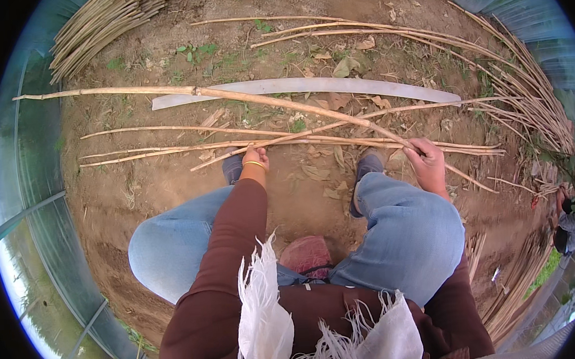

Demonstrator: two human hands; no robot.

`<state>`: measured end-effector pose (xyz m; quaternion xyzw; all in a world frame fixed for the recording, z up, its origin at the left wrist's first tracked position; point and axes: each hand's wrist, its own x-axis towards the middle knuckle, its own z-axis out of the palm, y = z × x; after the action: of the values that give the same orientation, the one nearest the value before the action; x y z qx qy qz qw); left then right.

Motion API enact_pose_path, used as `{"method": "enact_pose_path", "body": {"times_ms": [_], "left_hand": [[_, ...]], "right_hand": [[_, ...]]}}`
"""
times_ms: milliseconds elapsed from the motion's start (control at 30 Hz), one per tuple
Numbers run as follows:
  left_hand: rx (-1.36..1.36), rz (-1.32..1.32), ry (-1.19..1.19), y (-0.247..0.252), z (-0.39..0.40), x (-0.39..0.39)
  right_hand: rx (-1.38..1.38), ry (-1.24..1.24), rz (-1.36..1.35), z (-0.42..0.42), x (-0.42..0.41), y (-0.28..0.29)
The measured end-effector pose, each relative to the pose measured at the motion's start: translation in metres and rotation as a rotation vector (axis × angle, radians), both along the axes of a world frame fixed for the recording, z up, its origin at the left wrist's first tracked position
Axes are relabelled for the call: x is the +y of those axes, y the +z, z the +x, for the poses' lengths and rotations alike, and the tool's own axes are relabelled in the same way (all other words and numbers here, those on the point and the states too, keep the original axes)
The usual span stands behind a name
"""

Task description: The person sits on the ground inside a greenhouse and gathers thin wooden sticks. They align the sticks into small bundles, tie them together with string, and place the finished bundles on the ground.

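Note:
My left hand [256,159], with a yellow bangle at the wrist, is closed on a thin bamboo pole [314,129] that slants up to the right. In my right hand [425,159] is a thicker bamboo pole [262,99], which runs to the far left above the ground and crosses over the thin one. Beneath them several bamboo poles [164,129] lie side by side on the soil, beyond my shoes. A long whitish flat strip [386,87] lies farther off, partly under the thicker pole in this view.
A large bundle of bamboo poles [102,27] lies at upper left. More poles [526,83] are spread at the right, and another pile [519,273] lies at lower right. Translucent sheeting [40,147] borders both sides. Part of a person [568,230] shows at the right edge.

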<state>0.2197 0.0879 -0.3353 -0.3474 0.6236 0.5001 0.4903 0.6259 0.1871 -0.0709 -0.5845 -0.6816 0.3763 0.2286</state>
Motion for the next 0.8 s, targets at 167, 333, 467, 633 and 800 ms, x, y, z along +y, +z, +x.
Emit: {"method": "enact_pose_path", "body": {"times_ms": [167, 333, 467, 633, 800], "left_hand": [[0.445, 0.033, -0.016, 0.005, -0.003, 0.012], [0.550, 0.160, -0.088, 0.048, -0.033, 0.076], [0.428, 0.613, -0.089, 0.049, -0.107, 0.116], [-0.053, 1.448, -0.113, 0.057, -0.131, 0.085], [0.094, 1.042, 0.121, 0.062, -0.055, 0.056]], "right_hand": [[0.047, 0.012, -0.011, -0.002, 0.006, -0.036], [-0.003, 0.044, 0.084, -0.012, 0.012, -0.054], [-0.045, 0.084, 0.169, -0.017, 0.017, -0.059], [-0.099, 0.133, 0.274, -0.013, 0.023, -0.095], [-0.214, 0.144, 0.210, 0.003, 0.017, -0.119]]}}
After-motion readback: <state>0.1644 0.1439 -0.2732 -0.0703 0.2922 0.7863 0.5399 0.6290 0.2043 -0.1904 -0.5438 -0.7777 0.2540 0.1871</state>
